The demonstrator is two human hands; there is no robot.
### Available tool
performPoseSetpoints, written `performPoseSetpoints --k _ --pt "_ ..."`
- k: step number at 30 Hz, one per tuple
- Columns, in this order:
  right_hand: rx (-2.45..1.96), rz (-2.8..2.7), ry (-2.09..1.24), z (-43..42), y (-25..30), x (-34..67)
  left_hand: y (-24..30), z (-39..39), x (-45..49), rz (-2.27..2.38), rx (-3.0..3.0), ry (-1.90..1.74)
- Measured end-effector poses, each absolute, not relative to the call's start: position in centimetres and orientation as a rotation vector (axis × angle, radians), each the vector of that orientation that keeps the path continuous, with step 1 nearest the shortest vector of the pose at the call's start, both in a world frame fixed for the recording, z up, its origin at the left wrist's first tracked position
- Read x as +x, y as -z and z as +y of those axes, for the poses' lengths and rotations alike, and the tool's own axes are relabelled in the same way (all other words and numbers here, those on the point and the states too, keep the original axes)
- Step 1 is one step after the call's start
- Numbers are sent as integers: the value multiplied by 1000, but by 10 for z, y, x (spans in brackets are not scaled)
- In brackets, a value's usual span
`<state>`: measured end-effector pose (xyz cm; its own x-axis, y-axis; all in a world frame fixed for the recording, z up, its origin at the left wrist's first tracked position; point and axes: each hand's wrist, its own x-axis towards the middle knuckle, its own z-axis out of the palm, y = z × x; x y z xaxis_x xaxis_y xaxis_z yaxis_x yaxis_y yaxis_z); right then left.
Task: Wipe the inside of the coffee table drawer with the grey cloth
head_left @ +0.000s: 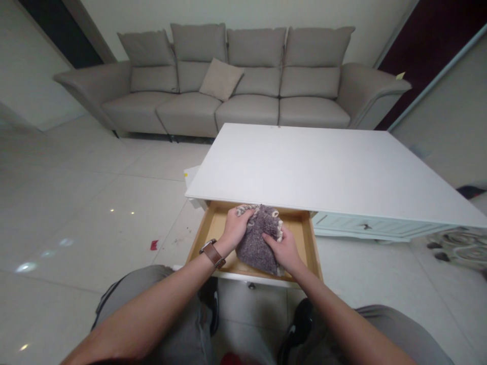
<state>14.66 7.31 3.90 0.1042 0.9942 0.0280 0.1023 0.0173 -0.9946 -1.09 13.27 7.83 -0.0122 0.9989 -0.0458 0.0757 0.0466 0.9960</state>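
A grey-purple fuzzy knitted cloth (255, 249) with cream trim and a cream twisted cord is held over the open wooden drawer (312, 248). My left hand (236, 229) grips its upper left part near the cord, fingers closed. On the right, my right hand (283, 249) pinches the cream-trimmed edge, thumb on top and the other fingers behind the fabric. The cloth covers the middle of the drawer and hangs toward the front panel; whether its lower edge touches the drawer cannot be made out.
The drawer juts from a white coffee table (319, 167), toward my knees. A closed drawer (361, 226) with a dark knob is at the right. Behind stands a grey-beige sofa (247, 111) with a cushion (221, 79). A red scrap (154, 245) lies on the tiled floor (95, 203).
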Motion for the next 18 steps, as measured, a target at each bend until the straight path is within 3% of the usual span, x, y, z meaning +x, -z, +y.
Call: performPoseSetpoints --k 12,18 --pt "-1263 -875 -1127 82 -36 150 -88 132 -13 1279 1148 -1149" --pt "-1160 -597 -1158 86 -33 153 -81 130 -15 1253 1207 -966"
